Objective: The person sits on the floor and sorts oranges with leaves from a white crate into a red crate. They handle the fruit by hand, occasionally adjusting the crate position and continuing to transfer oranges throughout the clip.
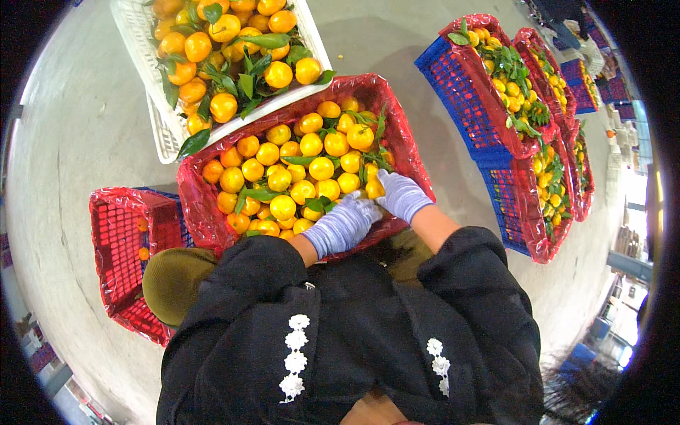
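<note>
A crate lined with red plastic film stands before me, filled with orange mandarins and green leaves. At its near right part, my right hand, in a pale knitted glove, has its fingertips against a mandarin; whether it grips the fruit is not clear. My left hand, gloved alike, lies just left of it at the crate's near side, back upward, its fingers over the fruit and partly hidden. What is under the left fingers cannot be seen.
Beyond is a white plastic crate of leafy mandarins, overlapping the lined crate's far edge. To the left, a red-lined crate stands tilted with a few mandarins. On the right are several blue crates with red liners, full of fruit. A person is far right.
</note>
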Demonstrator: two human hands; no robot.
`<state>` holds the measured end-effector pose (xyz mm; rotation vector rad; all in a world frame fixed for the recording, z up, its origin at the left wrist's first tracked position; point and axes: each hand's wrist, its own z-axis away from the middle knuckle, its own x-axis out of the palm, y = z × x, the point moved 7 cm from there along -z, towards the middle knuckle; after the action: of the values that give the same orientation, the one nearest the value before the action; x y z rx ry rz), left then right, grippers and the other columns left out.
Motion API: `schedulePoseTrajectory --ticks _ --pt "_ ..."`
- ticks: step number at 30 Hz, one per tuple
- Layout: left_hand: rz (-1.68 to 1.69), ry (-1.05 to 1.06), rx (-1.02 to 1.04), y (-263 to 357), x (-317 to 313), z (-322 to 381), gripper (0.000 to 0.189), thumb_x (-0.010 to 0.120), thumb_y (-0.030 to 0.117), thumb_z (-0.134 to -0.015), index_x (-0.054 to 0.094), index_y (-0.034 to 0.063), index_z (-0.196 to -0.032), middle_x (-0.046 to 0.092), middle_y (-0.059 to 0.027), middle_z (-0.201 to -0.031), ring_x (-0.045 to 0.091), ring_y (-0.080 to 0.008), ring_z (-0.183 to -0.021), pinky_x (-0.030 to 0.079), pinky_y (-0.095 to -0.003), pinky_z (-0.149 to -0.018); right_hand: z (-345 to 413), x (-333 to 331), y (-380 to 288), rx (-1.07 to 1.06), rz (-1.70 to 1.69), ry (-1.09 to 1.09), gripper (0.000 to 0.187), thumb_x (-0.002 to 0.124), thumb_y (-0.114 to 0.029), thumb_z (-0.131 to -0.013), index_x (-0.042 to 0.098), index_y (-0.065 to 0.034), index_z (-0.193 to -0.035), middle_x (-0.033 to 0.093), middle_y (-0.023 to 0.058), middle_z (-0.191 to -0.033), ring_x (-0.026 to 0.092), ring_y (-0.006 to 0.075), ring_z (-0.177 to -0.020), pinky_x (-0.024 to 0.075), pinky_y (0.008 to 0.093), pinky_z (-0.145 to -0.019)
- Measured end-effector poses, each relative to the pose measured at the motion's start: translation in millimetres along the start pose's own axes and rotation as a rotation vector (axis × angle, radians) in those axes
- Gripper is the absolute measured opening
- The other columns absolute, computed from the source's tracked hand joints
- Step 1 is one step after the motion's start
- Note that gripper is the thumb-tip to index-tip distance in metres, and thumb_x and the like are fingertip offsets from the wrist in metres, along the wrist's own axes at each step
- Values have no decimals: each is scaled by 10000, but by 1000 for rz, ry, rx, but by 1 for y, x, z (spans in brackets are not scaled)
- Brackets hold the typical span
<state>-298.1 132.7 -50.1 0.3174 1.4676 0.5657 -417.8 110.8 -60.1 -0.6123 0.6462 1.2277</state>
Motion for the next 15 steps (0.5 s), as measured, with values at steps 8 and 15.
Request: schedulePoseTrajectory --ticks 8,15 --pt "-28 42 -205 -33 0 1 677 533 435 -987 421 33 -1520 446 -203 -1559 403 -331 -1459 229 -492 -1243 15 -27 33 16 -90 88 370 640 -109 -878 638 -8 -1234 695 263 -1147 673 391 -1100 527 481 -980" --pt "-60 91 -149 -34 1 1 802 593 514 -938 411 -12 -1515 455 -228 -1542 424 -347 -1443 230 -496 -1247 -4 5 24 116 86 147 264 488 -117 -992 621 -28 -1202 680 220 -1159 718 365 -1027 595 464 -853"
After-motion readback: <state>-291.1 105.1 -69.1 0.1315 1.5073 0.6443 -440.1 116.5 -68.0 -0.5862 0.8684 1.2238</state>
